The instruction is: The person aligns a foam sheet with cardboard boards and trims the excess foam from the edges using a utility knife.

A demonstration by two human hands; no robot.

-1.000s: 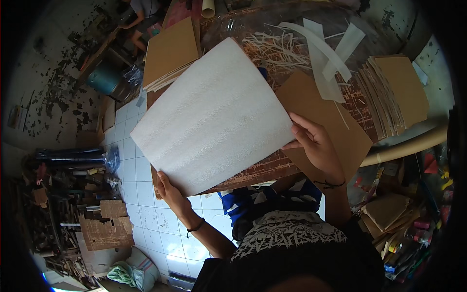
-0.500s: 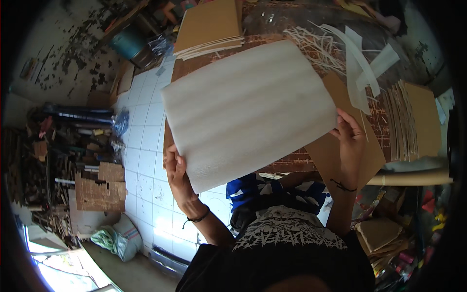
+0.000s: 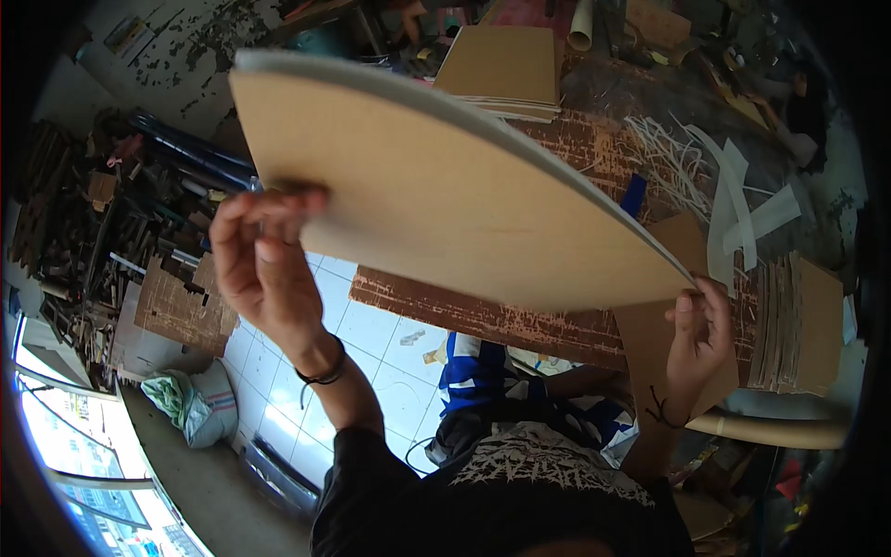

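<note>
Right hand (image 3: 703,336) pinches, thumb against fingers, one corner of a large rectangular panel of tan cardboard with white foam on its back (image 3: 445,195). Left hand (image 3: 255,251) has loosely curled fingers at the panel's opposite end; they are blurred, so whether they grip, merely touch or stand free cannot be told. The panel is held tilted in the air above the worn, brown-topped table (image 3: 464,311).

Layering looks done on this panel: foam shows along its upper edge, though whether it is bonded cannot be seen. At the table's far left, a stack of tan cardboard sheets with pale edges (image 3: 501,67) seems similarly layered; another thick, tan cardboard stack (image 3: 819,325) sits at the table's right end. One flat tan cardboard sheet (image 3: 650,339) at the table's near right shows no foam uppermost, so it may be unfinished. Tangled thin white strips (image 3: 668,158) and broad white foam strips (image 3: 739,209), toward the table's far right, look like trimmings. How many panels remain cannot be judged.
</note>
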